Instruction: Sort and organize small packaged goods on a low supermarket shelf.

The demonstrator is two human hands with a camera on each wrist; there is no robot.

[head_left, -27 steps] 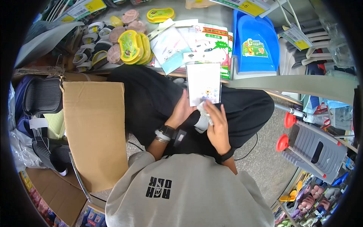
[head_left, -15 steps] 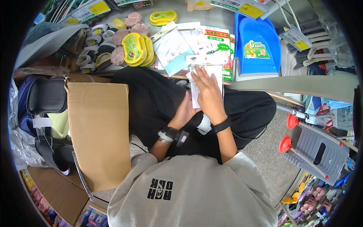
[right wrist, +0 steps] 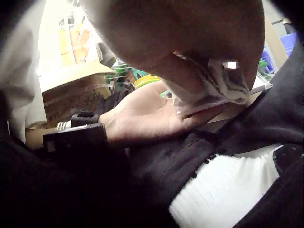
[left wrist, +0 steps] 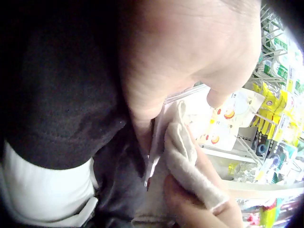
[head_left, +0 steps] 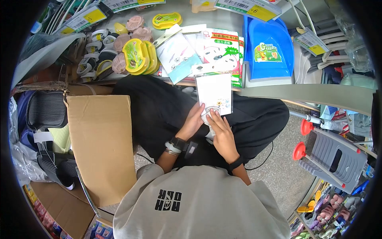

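Shop shelf ahead, stocked with yellow cases, green-and-white packs and a blue dustpan; cardboard sheet at the person's left. Clear packet with white card is over the lap, top end near the packs. Left grip pinches its lower part, thumb on the face. Right grip pinches crumpled white cloth at the packet's lower end, close beside the left grip.

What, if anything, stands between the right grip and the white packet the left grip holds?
A pale folded cloth, held in the right grip, lies between it and the lower end of the white packet, which the left grip holds. Nothing else visible is in the way.
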